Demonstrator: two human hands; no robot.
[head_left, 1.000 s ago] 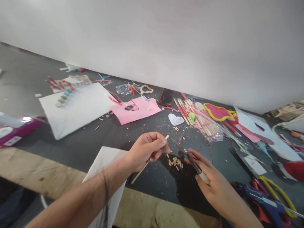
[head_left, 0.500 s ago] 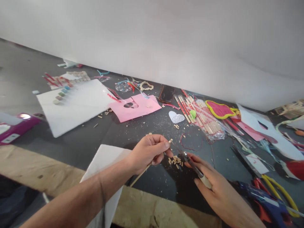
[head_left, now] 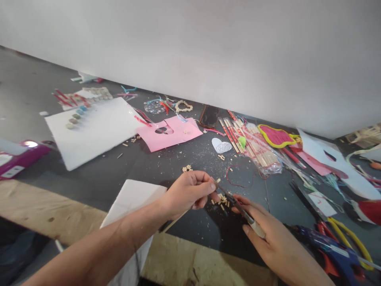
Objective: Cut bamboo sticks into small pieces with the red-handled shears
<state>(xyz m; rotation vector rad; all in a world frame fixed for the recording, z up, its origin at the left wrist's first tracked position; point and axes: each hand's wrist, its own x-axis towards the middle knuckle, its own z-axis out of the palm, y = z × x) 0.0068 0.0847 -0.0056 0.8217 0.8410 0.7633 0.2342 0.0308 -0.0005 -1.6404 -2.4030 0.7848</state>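
My left hand [head_left: 195, 190] is closed around a thin wooden stick [head_left: 176, 222], whose lower part slants out beneath the palm toward the table's front edge. The stick's other end comes out at my thumb and fingertip. Held in my right hand [head_left: 257, 222] is a pair of shears [head_left: 245, 214] with a pale handle end. Its blades reach to the stick at my left fingertips and look nearly closed there. Just below the blades lies a small pile of short cut wooden pieces [head_left: 222, 201]. Another little cluster of pieces [head_left: 187, 169] sits beyond my left hand.
Behind are pink paper [head_left: 169, 135], a phone [head_left: 209, 116], a paper heart [head_left: 222, 145] and bagged sticks [head_left: 264, 153]. Large scissors [head_left: 347, 238] and a blue glue gun [head_left: 333, 252] lie right. White boards [head_left: 95, 131] and a purple device [head_left: 24, 161] are left.
The shears' blades have come closer together at the stick's end. My left hand has dropped slightly, showing more of the cluster behind it.
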